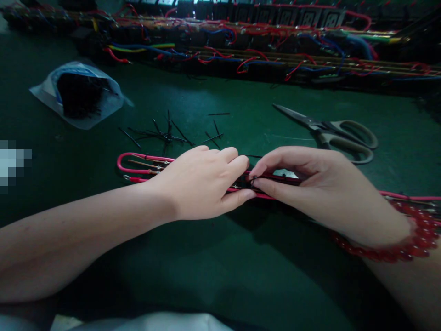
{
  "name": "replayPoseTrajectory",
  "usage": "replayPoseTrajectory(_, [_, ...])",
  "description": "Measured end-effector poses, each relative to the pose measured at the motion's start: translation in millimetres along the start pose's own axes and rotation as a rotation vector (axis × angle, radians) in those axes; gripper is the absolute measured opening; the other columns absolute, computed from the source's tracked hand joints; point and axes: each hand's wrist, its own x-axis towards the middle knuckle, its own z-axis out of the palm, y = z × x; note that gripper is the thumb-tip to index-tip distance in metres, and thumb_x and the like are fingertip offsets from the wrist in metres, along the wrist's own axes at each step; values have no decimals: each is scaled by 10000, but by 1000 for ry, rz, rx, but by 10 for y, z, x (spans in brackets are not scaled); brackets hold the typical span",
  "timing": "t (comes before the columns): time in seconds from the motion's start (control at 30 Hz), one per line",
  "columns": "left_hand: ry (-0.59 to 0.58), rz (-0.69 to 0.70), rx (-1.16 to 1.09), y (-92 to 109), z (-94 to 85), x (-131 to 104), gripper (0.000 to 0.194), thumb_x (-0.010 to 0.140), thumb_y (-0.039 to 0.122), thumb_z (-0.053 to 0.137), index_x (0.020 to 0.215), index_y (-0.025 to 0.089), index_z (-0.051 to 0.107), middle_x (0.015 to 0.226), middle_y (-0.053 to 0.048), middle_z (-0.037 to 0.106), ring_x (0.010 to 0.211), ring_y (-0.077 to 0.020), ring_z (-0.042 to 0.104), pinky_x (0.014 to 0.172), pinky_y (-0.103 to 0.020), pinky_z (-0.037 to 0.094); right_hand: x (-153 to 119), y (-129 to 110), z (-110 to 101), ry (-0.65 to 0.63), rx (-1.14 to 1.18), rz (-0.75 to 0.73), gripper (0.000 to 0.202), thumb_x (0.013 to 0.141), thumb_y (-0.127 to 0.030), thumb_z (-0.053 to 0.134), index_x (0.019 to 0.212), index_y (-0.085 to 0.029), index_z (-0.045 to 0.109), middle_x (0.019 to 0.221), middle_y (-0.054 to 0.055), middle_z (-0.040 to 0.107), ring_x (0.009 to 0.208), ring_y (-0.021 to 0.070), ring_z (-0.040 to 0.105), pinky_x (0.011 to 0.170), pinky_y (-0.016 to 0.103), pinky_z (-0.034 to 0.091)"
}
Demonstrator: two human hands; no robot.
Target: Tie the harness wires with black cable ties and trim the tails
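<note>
A long wired strip with thick red wires [138,155] lies across the green table, passing under both hands. My left hand [206,184] is wrapped over the strip from above, gripping it with the thumb along its near side. To the right, my right hand [310,179] pinches a thin black cable tie [254,180] between thumb and forefinger, close against the red wires. The tie's far end is hidden. A bare wire end with a metal tip [127,178] sticks out at the strip's left end.
Several loose black cable ties [167,133] lie beyond my left hand. An open plastic bag [82,120] full of black ties sits at the left. Scissors [317,125] rest beyond my right hand. More wired strips [241,57] span the back.
</note>
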Motion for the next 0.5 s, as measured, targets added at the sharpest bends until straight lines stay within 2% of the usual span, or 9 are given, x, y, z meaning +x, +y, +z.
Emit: replayPoseTrajectory(0.5, [-3,-7,8,5,1,5,374,1026,498,374,1018,175,562,909,-41,596,781,-205,631,696,-332,415,-1,5,-2,8,-56,-28,79,840,-329,702,853,-257,732,858,-18,750,780,176,700,738,327,594])
